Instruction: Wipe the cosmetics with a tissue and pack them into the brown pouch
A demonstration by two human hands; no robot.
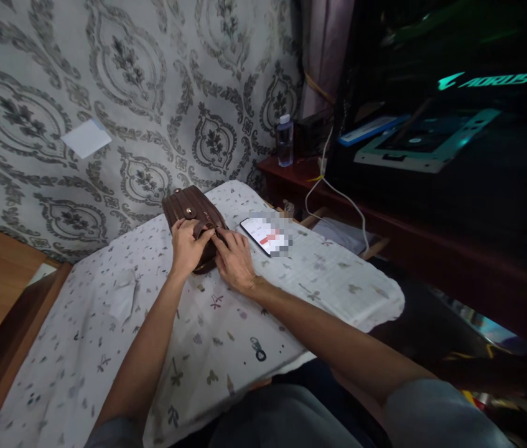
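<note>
A brown leather bag (pixel 207 211) with a round metal snap on top lies on the white printed cloth (pixel 207 336). My left hand (pixel 187 247) rests on the bag's near part, its thumb and fingers closed on a brown strap or flap. From the other side my right hand (pixel 236 260) meets it, fingers bent and pinching the same spot on the bag. The two hands nearly touch, and they hide what lies between the fingertips. Just right of the bag is a phone (pixel 261 236) with a lit screen, partly blurred out.
A crumpled white paper or cloth (pixel 123 298) lies at left. Beyond the cloth's right edge is a dark red desk (pixel 286 167) with a clear bottle (pixel 285 140) and a white cable (pixel 331 180). Patterned wall (pixel 142 74) closes off the back; a large dark glossy panel (pixel 431 205) stands right.
</note>
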